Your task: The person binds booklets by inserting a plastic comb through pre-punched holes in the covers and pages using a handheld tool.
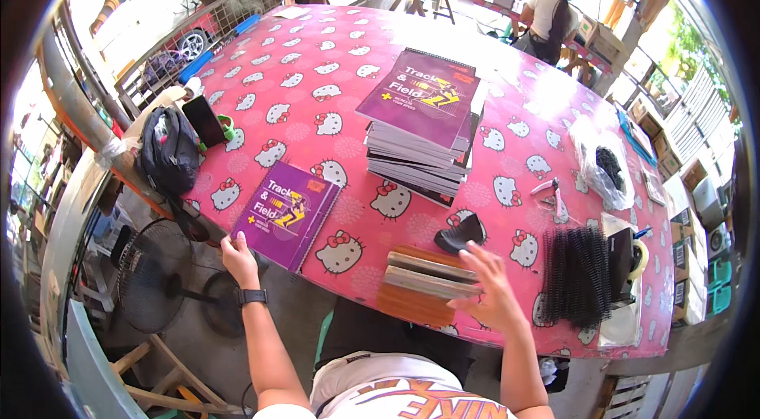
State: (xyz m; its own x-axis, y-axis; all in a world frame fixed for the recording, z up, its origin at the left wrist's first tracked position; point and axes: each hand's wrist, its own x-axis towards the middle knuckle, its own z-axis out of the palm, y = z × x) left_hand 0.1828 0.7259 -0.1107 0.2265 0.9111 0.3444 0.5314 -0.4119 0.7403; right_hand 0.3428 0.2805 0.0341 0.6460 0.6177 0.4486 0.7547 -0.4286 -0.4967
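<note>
My left hand (240,260) pinches the near left corner of a purple spiral-bound notebook (286,217), thumb on its cover. The notebook lies at the table's near left edge, its bound side toward the right. My right hand (492,292), fingers spread and holding nothing, is over the right end of a wooden block with a slot between two raised strips (419,286). Whether it touches the wood I cannot tell. Just beyond the block sits a small black curved object (461,235). Farther back stands a tall stack of similar notebooks (416,146), a purple cover on top.
A pink cartoon-patterned cloth covers the table (317,62). At right lie black binding coils (576,276), a tape dispenser (629,257), pink-handled pliers (552,196) and a plastic bag (606,169). A black bag (168,150) and a phone (204,119) sit left. A fan (154,276) stands below.
</note>
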